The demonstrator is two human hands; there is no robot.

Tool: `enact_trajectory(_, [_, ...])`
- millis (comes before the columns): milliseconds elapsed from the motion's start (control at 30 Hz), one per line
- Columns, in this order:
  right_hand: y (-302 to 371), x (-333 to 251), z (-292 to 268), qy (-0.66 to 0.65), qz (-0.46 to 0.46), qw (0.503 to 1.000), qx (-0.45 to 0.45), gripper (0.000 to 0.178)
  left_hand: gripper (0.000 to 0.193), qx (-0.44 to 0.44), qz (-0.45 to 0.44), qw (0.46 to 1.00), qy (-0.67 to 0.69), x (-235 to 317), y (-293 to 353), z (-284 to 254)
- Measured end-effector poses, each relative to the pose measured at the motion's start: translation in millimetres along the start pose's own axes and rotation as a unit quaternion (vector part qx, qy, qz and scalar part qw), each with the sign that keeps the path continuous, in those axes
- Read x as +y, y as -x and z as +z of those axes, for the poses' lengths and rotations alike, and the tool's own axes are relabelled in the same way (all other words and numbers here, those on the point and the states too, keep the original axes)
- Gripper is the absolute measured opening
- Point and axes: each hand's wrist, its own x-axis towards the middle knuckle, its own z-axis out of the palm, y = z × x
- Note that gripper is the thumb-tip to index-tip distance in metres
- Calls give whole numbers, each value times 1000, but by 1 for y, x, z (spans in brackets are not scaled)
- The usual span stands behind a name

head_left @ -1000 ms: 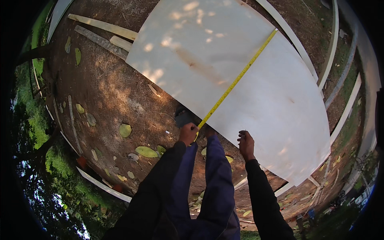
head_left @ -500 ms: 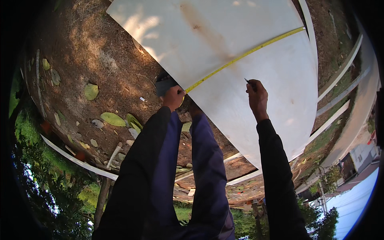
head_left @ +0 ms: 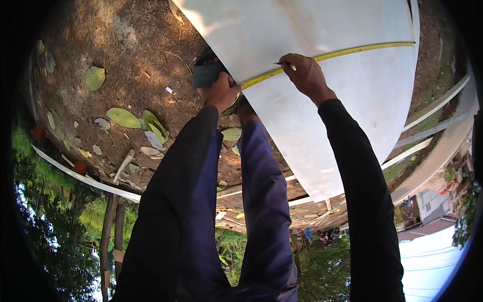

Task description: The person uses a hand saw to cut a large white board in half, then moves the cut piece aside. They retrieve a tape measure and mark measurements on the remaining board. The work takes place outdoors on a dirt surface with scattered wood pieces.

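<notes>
A large pale board with a brown stain lies in front of me. Across it runs a yellow tape measure, its far end at the board's right edge. At the left edge, my left hand is closed on the near end of the tape; its case is mostly hidden by the fingers. My right hand is over the board by the tape, pinching a thin dark pen whose tip points left. From here I cannot tell whether the tip touches the surface.
My foot in a dark sandal is beside the board's left edge. Brown soil with large yellow-green leaves spreads to the left. Pale timber strips lie beyond the board at right, and a long white strip is at lower left.
My right hand with the pen has moved left and away from me, from the open board to beside the tape. The left hand keeps its grip at the edge. The whole view has shifted slightly.
</notes>
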Motion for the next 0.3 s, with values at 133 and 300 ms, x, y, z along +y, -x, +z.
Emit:
enact_trajectory(133, [-11, -9, 7, 65, -21, 995, -66, 13, 45, -15, 27, 999, 44, -19, -14, 0])
enact_trajectory(300, [-20, 8, 9, 99, -40, 991, -83, 16, 51, -88, 52, 992, 78, -26, -27, -1])
